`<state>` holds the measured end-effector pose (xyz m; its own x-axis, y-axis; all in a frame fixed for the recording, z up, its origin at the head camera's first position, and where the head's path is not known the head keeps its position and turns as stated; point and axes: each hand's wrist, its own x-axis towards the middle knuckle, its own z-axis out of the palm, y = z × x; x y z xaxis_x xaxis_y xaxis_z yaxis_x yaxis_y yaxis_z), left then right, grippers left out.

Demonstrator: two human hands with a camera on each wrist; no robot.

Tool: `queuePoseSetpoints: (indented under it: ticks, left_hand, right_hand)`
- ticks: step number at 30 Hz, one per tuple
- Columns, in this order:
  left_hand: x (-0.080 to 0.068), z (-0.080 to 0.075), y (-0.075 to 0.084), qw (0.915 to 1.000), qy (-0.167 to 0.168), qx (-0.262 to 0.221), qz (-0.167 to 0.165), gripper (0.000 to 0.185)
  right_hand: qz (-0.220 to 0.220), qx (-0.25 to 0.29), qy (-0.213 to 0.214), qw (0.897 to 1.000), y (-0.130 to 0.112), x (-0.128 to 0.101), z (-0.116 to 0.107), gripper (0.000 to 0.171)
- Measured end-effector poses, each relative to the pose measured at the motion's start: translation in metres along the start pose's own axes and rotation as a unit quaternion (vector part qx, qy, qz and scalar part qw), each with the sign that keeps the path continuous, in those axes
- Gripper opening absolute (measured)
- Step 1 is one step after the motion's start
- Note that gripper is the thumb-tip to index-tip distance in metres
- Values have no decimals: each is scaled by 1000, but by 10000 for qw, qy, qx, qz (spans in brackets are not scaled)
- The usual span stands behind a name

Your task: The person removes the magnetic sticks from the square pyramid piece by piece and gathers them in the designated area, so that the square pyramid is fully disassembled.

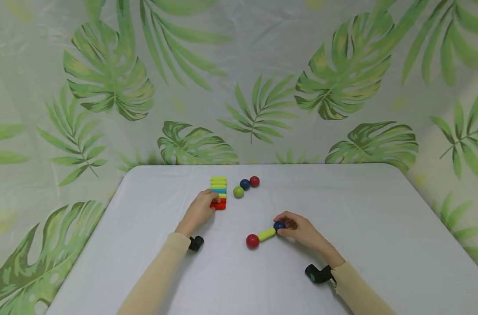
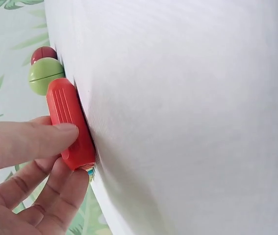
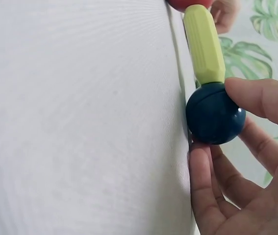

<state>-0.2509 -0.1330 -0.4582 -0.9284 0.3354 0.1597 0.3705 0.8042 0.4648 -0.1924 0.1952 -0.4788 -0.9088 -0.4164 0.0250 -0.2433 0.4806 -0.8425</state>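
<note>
Fingers of the left hand (image 1: 199,211) pinch the red stick (image 2: 71,123) at the near end of the coloured row (image 1: 219,189), centre of the desk (image 1: 361,245); the right hand (image 1: 302,231), lower centre, pinches a blue ball (image 3: 214,113) joined to a yellow-green stick (image 3: 205,43) and a red ball (image 1: 252,241).

White table (image 1: 381,245) with rounded far corners fills the near and middle scene, top matte and evenly lit, soft shadows only. Behind and on both sides hangs a pale glossy backdrop sheet (image 1: 239,65) printed with big green tropical leaves, lightly creased, faint glare up top. Floor, windows and lamps out of view.
</note>
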Motion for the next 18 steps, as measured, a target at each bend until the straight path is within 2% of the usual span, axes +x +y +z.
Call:
queuePoseSetpoints:
  ticks: [3, 5, 7, 10, 11, 13, 18]
  left_hand:
    - [-4, 0, 3, 9999, 45, -139, 2, 21]
    - [-8, 2, 11, 9983, -28, -541, 222, 20]
    - [-13, 7, 21, 9914, -407, -1111, 560, 20]
    - [-19, 17, 39, 9703, -1350, -1714, 1045, 29]
    - [-21, 22, 45, 9645, -1641, -1742, 1116, 31]
    - [-23, 29, 53, 9591, -1950, -1590, 1297, 32]
    - [-23, 32, 62, 9588, -2038, -1291, 1502, 25]
  right_hand:
    - [-15, 26, 13, 10000, 1, 1, 1, 28]
    - [42, 16, 49, 10000, 1, 1, 1, 29]
    - [92, 7, 96, 9999, 0, 1, 2, 28]
    - [167, 4, 146, 9998, 0, 1, 2, 28]
    - [178, 16, 153, 9997, 0, 1, 2, 28]
    - [203, 30, 149, 9997, 0, 1, 2, 29]
    - [142, 110, 111, 9998, 2, 1, 1, 29]
